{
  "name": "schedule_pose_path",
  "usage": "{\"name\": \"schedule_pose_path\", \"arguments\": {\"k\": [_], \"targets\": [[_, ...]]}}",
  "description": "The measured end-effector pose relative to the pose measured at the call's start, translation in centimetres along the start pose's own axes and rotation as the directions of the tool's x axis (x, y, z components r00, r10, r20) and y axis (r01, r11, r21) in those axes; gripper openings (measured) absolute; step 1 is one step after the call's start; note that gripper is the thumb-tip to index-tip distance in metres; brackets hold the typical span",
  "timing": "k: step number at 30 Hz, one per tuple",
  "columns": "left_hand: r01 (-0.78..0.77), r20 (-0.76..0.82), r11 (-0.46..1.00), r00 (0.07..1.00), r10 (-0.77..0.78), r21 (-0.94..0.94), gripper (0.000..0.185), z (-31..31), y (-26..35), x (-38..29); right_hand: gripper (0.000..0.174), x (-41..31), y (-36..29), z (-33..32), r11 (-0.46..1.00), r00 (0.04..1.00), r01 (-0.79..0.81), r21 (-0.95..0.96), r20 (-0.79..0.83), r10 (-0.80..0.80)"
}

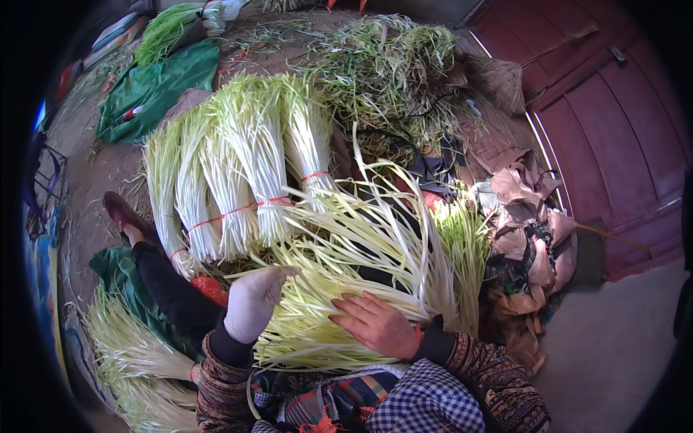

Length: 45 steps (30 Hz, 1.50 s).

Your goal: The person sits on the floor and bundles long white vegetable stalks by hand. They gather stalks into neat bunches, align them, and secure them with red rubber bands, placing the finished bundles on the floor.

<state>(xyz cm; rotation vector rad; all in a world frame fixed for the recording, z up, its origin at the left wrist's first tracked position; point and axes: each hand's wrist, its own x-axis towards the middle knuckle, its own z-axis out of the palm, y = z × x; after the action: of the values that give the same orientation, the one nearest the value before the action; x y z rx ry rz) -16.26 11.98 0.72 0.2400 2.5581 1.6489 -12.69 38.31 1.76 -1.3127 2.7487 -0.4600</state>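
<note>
Loose long-stemmed greens (303,325), white and yellow-green like blanched garlic chives, lie across my lap. My right hand (379,325) is bare and rests palm down on them, its fingers slightly apart. To the left is my left hand (253,303) in a white glove, raised at the edge of the same leaves. Its fingertips point right and come close together; whether a stalk is pinched between them cannot be made out. Just beyond stand several bundles of the same greens (233,162), some bound with red ties (227,214).
More bundled greens (146,368) lie at lower left beside a green cloth (124,287). Another green sheet (162,81) is at upper left. A heap of leaf trimmings (384,76) lies at the back. Crumpled brown wrappings (514,238) lie near the red door (612,140).
</note>
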Motion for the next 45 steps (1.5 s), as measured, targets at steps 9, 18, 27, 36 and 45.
{"name": "schedule_pose_path", "arguments": {"k": [9,18,27,36,45], "targets": [[-0.389,0.195,0.655,0.916,0.351,0.648,0.027,5.0,3.7,4.3,0.039,0.8,-0.2,0.9,0.996,0.996,0.091,-0.02,0.008,-0.091],[-0.621,0.174,0.657,0.769,0.615,0.426,0.008,7.9,3.2,4.6,0.036,1.2,-0.1,0.2,0.995,0.995,0.095,0.022,0.032,-0.096],[0.101,0.002,0.54,0.983,-0.181,-0.836,0.023,4.3,1.0,5.3,0.036,1.7,-0.2,0.0,0.995,0.995,0.09,0.033,0.028,-0.091],[-0.278,-0.038,0.94,0.956,0.29,0.199,0.02,3.8,1.6,9.8,0.042,2.2,-0.1,-1.1,0.986,0.99,0.138,0.09,0.016,-0.14],[-0.315,-0.291,0.948,0.912,0.288,-0.049,0.014,5.2,1.9,10.0,0.032,1.4,4.0,-6.5,0.967,0.932,-0.234,-0.101,-0.307,0.193]]}}
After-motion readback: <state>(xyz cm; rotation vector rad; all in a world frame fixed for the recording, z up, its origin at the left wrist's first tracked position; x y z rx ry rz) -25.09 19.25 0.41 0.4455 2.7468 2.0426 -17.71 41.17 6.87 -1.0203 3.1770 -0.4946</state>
